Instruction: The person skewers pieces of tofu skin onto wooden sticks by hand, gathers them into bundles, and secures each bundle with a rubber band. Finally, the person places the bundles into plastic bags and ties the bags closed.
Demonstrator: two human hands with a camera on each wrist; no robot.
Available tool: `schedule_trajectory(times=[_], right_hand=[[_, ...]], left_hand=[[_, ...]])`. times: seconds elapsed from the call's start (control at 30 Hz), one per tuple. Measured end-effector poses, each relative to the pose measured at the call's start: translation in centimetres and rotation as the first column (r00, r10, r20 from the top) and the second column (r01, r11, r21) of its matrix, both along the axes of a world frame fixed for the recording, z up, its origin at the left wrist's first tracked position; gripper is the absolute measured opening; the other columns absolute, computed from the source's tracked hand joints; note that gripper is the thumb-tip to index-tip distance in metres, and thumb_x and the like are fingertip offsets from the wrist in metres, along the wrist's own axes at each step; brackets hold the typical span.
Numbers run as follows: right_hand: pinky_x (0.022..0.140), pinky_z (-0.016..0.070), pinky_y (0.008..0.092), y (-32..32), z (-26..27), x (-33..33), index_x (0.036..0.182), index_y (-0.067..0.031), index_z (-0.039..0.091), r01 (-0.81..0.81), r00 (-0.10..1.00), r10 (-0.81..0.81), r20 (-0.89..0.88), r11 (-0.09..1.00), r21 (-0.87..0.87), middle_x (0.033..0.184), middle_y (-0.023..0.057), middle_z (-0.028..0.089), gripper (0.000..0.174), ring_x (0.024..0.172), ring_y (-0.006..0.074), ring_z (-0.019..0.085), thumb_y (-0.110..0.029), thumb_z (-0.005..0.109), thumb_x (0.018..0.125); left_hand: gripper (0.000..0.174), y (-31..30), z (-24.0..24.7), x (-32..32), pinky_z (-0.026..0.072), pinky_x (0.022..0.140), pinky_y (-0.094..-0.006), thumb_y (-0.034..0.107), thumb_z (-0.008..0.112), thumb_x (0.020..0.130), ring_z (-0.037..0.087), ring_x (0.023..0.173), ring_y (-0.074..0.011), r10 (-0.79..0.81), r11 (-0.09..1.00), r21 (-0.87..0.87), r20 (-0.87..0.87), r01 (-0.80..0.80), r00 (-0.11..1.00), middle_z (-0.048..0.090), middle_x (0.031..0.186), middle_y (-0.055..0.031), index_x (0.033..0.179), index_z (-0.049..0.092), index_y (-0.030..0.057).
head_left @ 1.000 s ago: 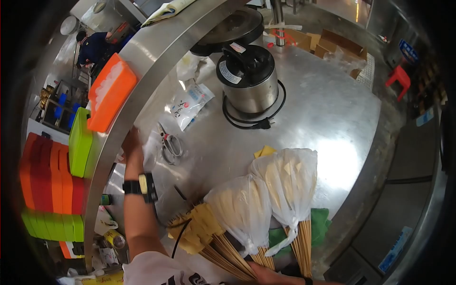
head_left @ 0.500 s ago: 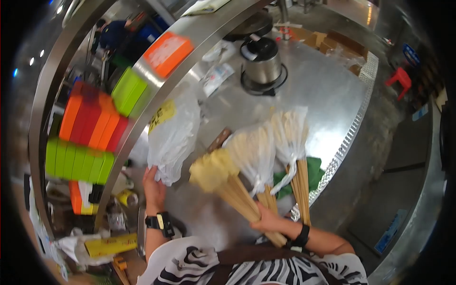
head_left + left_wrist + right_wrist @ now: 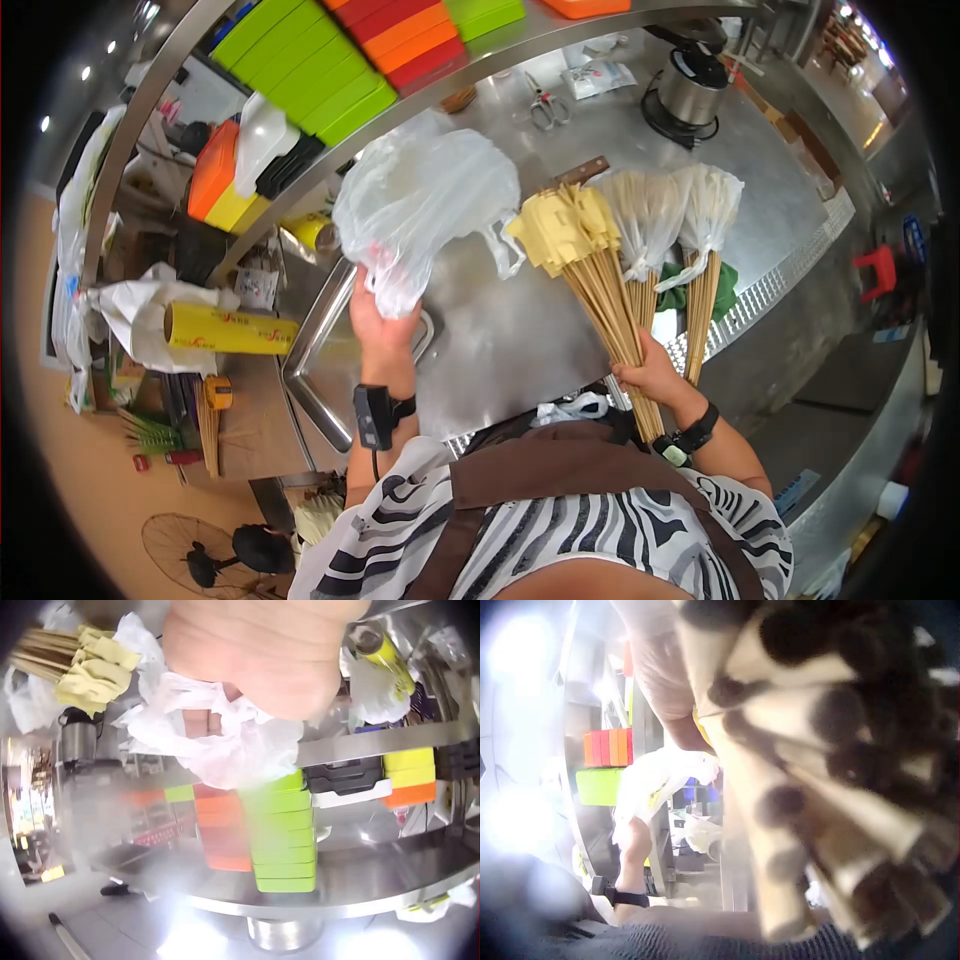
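My left hand (image 3: 385, 335) grips the gathered end of a white plastic bag (image 3: 435, 185), which balloons out over the table's left side. In the left wrist view, curled fingers (image 3: 199, 722) show between folds of the bag. My right hand (image 3: 655, 375) grips a bundle of bamboo skewers (image 3: 605, 300) around the sticks, with folded yellow sheets of food (image 3: 560, 230) threaded on the far ends. The right wrist view shows the skewers' blunt ends up close. Just right of this bundle lie two more skewer bundles, their tops wrapped in tied clear bags (image 3: 640, 215).
A green cloth (image 3: 725, 290) lies under the wrapped bundles. Behind them are a brown wooden handle (image 3: 583, 171), scissors (image 3: 545, 105), a white packet (image 3: 600, 78) and a steel pot (image 3: 688, 95) with a cord. A shelf edge (image 3: 440, 85) with stacked green boxes (image 3: 310, 70) overhangs the back left.
My left hand has come back from the far left with the plastic bag, which now spreads wider. My right hand has raised the unwrapped skewer bundle. The head view has turned left.
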State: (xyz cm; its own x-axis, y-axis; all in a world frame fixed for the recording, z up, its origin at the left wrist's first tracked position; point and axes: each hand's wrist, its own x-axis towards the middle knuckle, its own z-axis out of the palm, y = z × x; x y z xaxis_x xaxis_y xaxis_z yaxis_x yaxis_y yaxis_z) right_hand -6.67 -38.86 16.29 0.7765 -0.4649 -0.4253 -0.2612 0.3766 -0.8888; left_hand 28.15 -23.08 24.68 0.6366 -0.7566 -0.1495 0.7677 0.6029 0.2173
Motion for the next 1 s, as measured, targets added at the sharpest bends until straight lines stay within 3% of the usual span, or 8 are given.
schedule_trajectory(times=[0.3, 0.5, 0.57, 0.63, 0.7, 0.77, 0.9, 1.0], right_hand=[[0.073, 0.0486, 0.0250, 4.9, 4.1, -3.9, 0.136, -0.0031, 0.034, -0.036, 0.996, 0.021, -0.084, 0.982, -0.185, 0.097, 0.0043, 0.058, 0.068, 0.081, 0.0093, 0.057, -0.002, 0.064, 0.076], [0.089, 0.0426, 0.0275, 7.7, 3.5, -5.5, 0.137, -0.0005, 0.034, -0.098, 0.988, 0.064, -0.141, 0.963, -0.250, 0.113, 0.0088, 0.056, 0.073, 0.101, 0.0139, 0.052, -0.002, 0.067, 0.072], [0.088, 0.0425, 0.0272, 8.5, 3.2, -6.1, 0.137, -0.0005, 0.035, -0.083, 0.989, 0.060, -0.137, 0.982, -0.169, 0.113, 0.0084, 0.056, 0.073, 0.101, 0.0134, 0.052, -0.001, 0.067, 0.072], [0.088, 0.0427, 0.0271, 9.0, 4.7, -5.9, 0.137, -0.0005, 0.035, -0.070, 0.989, 0.044, -0.139, 0.980, -0.189, 0.112, 0.0082, 0.056, 0.072, 0.100, 0.0135, 0.052, 0.000, 0.067, 0.072], [0.088, 0.0429, 0.0271, 9.3, 5.4, -5.8, 0.136, -0.0006, 0.035, -0.061, 0.989, 0.032, -0.143, 0.976, -0.207, 0.110, 0.0079, 0.056, 0.072, 0.100, 0.0135, 0.052, 0.001, 0.067, 0.071], [0.084, 0.0449, 0.0264, 9.3, 5.6, -5.6, 0.136, -0.0008, 0.036, -0.002, 0.993, -0.029, -0.119, 0.967, -0.254, 0.105, 0.0066, 0.058, 0.072, 0.096, 0.0133, 0.054, 0.002, 0.066, 0.071], [0.071, 0.0482, 0.0253, 8.5, 6.3, -3.7, 0.136, -0.0011, 0.035, -0.029, 0.993, -0.003, -0.120, 0.964, -0.266, 0.096, 0.0050, 0.059, 0.070, 0.083, 0.0102, 0.056, 0.000, 0.066, 0.073], [0.071, 0.0481, 0.0255, 8.3, 6.8, -2.5, 0.136, -0.0011, 0.035, -0.060, 0.993, 0.024, -0.119, 0.949, -0.309, 0.098, 0.0062, 0.059, 0.070, 0.083, 0.0109, 0.055, -0.002, 0.066, 0.073]], left_hand=[[0.026, 2.5, -7.9, -1.7, 0.0559, 0.082, -0.0391, 0.007, 0.041, 0.094, 0.062, 0.094, -0.0313, 0.194, 0.951, 0.292, -0.302, -0.103, 0.933, 0.056, 0.113, -0.0165, 0.117, 0.049, -0.0004], [0.040, 7.2, -8.8, -5.6, 0.0568, 0.073, -0.0396, 0.002, 0.052, 0.086, 0.063, 0.090, -0.0285, 0.113, 0.495, 0.800, 0.326, -0.338, 0.939, 0.051, 0.119, -0.0197, 0.124, 0.039, 0.0026], [0.042, 10.1, -9.7, -4.1, 0.0569, 0.070, -0.0372, 0.007, 0.056, 0.086, 0.063, 0.086, -0.0253, 0.017, 0.535, 0.800, 0.312, -0.273, 0.950, 0.051, 0.120, -0.0205, 0.123, 0.038, 0.0004], [0.040, 12.2, -8.6, -2.7, 0.0545, 0.064, -0.0311, 0.010, 0.061, 0.085, 0.063, 0.078, -0.0222, -0.444, 0.316, 0.936, 0.004, 0.153, 0.896, 0.055, 0.114, -0.0191, 0.118, 0.043, -0.0031], [0.050, 13.5, -6.3, -3.1, 0.0524, 0.072, -0.0347, 0.015, 0.066, 0.081, 0.060, 0.086, -0.0243, -0.610, 0.145, 0.986, 0.020, 0.087, 0.792, 0.050, 0.121, -0.0209, 0.120, 0.041, -0.0036], [0.062, 13.8, -5.0, -4.5, 0.0429, 0.093, -0.0439, 0.024, 0.071, 0.076, 0.050, 0.109, -0.0332, -0.742, -0.234, 0.450, 0.489, -0.861, 0.458, 0.042, 0.129, -0.0243, 0.124, 0.043, -0.0040], [0.079, 8.1, -2.3, -5.2, 0.0286, 0.105, -0.0489, 0.025, 0.074, 0.070, 0.038, 0.123, -0.0400, -0.699, 0.501, 0.156, 0.653, -0.851, -0.292, 0.038, 0.133, -0.0242, 0.134, 0.036, 0.0001], [0.073, 4.4, -4.9, -6.3, 0.0268, 0.106, -0.0495, 0.021, 0.073, 0.068, 0.038, 0.125, -0.0371, -0.815, 0.456, 0.266, 0.507, -0.849, -0.279, 0.044, 0.131, -0.0214, 0.132, 0.041, 0.0038]])
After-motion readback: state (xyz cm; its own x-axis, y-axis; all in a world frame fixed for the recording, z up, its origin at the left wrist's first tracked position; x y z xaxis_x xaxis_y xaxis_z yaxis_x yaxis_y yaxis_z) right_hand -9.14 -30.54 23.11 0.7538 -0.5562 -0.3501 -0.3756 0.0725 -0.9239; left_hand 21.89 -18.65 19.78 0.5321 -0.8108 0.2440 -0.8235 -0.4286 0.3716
